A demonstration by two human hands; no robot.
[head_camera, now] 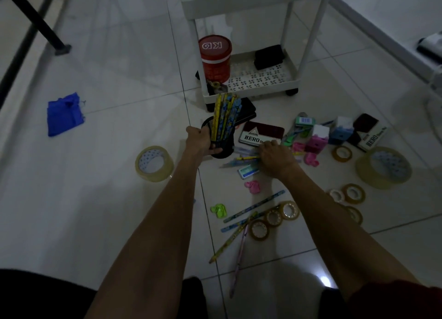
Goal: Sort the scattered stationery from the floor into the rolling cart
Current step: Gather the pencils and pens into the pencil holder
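**Pencil cup in one hand, other hand down on the floor pile**

Both arms are stretched out forward from the bottom of the frame, bare forearms, hands meeting around the middle. The left hand (201,140) is wrapped round the side of a black mesh pencil cup (223,151), fingers curled on it, thumb side facing up. The cup sits just left of centre, right in front of the white cart (251,2). I can't tell if it's touching the floor.

The pencils in the cup (226,115) run pretty much straight up the frame, fanned a little, with their free ends pointing at the cart's bottom shelf.

The right hand (275,156) is palm down, just right of centre, with the fingers reaching left over a few loose pencils (248,159) that lie roughly left to right on the tiles. Whether it's actually pinching one or just resting on them, I can't tell, as the back of the hand hides it.

A red and white tin (259,134) marked HERO sits just above that hand. More pencils (253,206) lie lower down, slanting from lower left to upper right, beside a row of small tape rolls (273,217). There's one big tape roll (154,163) left of the arms and another (383,166) at the far right.

A red tub (215,57) stands on the cart's bottom shelf. A blue cloth (64,114) lies on the floor at the left of the frame.
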